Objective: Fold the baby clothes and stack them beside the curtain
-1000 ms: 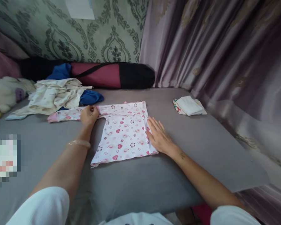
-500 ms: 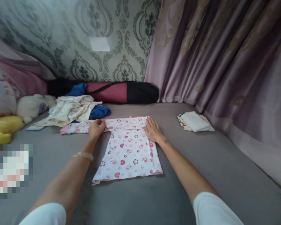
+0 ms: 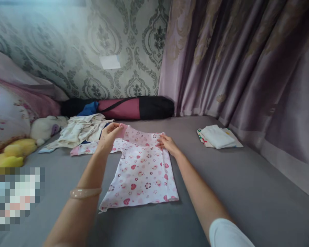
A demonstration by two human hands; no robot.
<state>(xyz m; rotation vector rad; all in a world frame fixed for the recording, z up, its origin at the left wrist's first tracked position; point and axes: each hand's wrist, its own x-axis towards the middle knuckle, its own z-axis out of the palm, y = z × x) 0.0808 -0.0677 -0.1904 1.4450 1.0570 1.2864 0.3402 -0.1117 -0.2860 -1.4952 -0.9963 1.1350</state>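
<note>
A small white long-sleeved shirt (image 3: 141,171) with pink hearts and flowers lies spread on the grey bed sheet, its right side folded inward. My left hand (image 3: 108,136) is closed, pinching the pink cuff of the sleeve that crosses the top, and holds it raised off the bed. At the upper right corner of the shirt, my right hand (image 3: 168,144) has its bent fingers on the folded edge, gripping the cloth. The other sleeve (image 3: 86,148) stretches flat to the left, passing beneath my left wrist.
Crumpled cream clothes (image 3: 86,128) lie at the back left beside a white plush toy (image 3: 46,128) and a yellow one (image 3: 20,147). A maroon and black long bag (image 3: 121,109) rests against the wall. Folded white cloths (image 3: 217,136) sit at the right, near the curtain (image 3: 203,61).
My left hand has lifted the folded sleeve's cuff up and slightly right. My right hand has gone from lying flat to bent fingers at the corner. The view has tilted up a little.
</note>
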